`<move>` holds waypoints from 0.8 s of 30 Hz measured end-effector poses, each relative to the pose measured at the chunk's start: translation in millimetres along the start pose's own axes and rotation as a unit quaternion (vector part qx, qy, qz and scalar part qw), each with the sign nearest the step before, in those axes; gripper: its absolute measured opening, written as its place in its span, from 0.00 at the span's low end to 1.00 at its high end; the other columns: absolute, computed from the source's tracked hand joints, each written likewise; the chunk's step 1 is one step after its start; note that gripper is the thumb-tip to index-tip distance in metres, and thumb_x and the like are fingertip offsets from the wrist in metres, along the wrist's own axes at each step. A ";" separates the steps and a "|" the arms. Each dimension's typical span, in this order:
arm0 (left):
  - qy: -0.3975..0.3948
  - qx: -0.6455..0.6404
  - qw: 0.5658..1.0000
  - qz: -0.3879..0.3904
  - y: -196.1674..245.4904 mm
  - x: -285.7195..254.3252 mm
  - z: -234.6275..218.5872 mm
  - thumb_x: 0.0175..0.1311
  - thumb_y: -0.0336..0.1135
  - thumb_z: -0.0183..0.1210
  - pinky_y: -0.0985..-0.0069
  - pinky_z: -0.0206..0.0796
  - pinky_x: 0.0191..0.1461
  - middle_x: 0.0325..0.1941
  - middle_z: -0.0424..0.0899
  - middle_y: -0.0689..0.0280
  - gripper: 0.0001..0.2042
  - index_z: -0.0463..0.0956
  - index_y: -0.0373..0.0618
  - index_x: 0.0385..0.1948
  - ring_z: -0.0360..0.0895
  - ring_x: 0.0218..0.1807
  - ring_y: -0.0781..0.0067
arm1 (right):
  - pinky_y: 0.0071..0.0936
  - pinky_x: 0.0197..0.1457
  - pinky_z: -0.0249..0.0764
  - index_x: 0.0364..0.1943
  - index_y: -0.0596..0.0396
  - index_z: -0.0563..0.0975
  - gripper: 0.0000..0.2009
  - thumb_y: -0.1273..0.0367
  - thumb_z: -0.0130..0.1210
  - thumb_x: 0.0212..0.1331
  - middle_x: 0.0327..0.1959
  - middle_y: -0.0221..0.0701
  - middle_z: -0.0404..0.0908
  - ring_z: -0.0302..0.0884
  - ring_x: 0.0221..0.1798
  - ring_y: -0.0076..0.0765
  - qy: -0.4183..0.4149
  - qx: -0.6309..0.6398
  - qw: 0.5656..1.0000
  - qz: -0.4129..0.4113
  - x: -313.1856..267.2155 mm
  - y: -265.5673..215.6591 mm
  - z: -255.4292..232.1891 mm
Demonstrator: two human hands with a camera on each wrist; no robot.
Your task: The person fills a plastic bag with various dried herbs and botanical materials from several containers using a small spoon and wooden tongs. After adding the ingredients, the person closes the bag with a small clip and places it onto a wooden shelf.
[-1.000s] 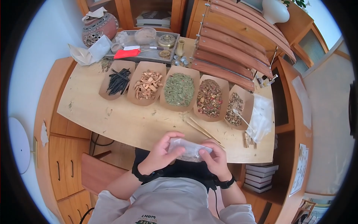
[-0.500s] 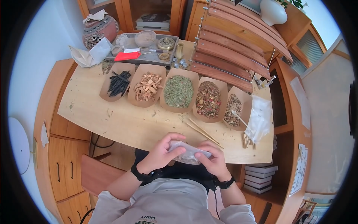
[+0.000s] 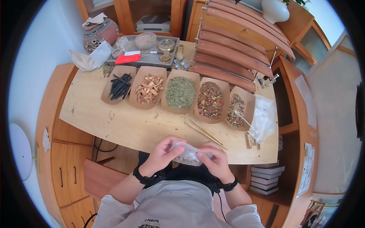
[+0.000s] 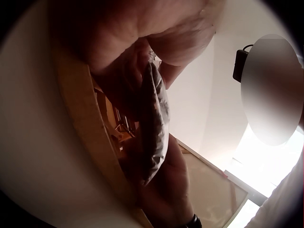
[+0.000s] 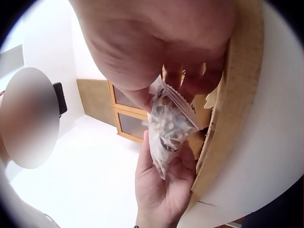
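You hold one small clear bag (image 3: 187, 155) between your two hands, near the edge of the table (image 3: 133, 127) and over your lap. Your left hand (image 3: 162, 154) pinches one end of the bag, with the thumb on the side that faces you. Your right hand (image 3: 216, 159) pinches the other end, also with its thumb on this side. The fingers of both hands are bent behind the bag, but I cannot tell exactly how each finger lies. In the right wrist view, the bag has a ridged edge, and small pale and brown pieces are seen inside.

On the table, beyond your hands, five paper trays stand in one row. From left to right they contain black strips (image 3: 120, 86), wood chips (image 3: 149, 89), green herb (image 3: 180, 93), a brown and reddish mix (image 3: 210, 100), and small brown and pale bits (image 3: 235, 110). A white spoon (image 3: 245, 119) leans in this last tray. Just beside it are clear bags (image 3: 265, 119), and short sticks (image 3: 251, 141) lie near them. Two long sticks (image 3: 207, 134) lie between your hands and the row. Behind the row are a grey tray (image 3: 146, 60) with a red pouch (image 3: 128, 58) on it, and a wooden rack (image 3: 232, 49).
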State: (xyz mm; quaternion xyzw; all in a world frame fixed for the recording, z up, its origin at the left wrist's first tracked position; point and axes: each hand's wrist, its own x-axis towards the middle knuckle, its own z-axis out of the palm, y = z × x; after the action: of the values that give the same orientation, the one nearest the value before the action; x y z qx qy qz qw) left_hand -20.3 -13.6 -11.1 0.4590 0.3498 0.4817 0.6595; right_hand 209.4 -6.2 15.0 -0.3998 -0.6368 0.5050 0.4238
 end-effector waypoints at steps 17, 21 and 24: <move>0.202 -0.197 0.959 -0.010 6.8 -19.1 35.4 0.67 0.25 0.59 0.73 0.72 0.57 0.51 0.78 0.68 0.18 0.68 0.43 0.58 0.78 0.53 0.76 | 0.23 0.50 0.74 0.53 0.58 0.81 0.14 0.75 0.62 0.64 0.44 0.31 0.80 0.77 0.46 0.27 -0.008 0.033 0.999 0.015 -3.2 -41.2 26.8; 0.233 -0.230 0.945 -0.023 17.1 -15.8 30.8 0.66 0.28 0.57 0.71 0.70 0.61 0.54 0.77 0.68 0.22 0.66 0.45 0.62 0.77 0.55 0.73 | 0.31 0.47 0.75 0.49 0.60 0.80 0.12 0.73 0.61 0.63 0.39 0.37 0.82 0.80 0.44 0.38 0.107 -0.197 0.974 -0.015 -11.8 -36.6 -35.8; 0.231 -0.235 0.944 -0.029 19.3 -16.5 23.8 0.66 0.29 0.56 0.72 0.68 0.63 0.55 0.76 0.69 0.22 0.66 0.45 0.63 0.75 0.57 0.73 | 0.35 0.49 0.74 0.43 0.59 0.81 0.10 0.74 0.63 0.58 0.37 0.38 0.81 0.78 0.41 0.43 0.221 -0.406 0.886 0.012 -23.8 -27.8 -85.0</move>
State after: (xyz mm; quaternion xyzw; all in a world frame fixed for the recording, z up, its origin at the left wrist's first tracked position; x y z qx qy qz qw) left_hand -9.6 -33.6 15.4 0.1571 0.3822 0.6237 0.6635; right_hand 295.0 -7.4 50.2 -0.6458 -0.6713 0.1054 0.3481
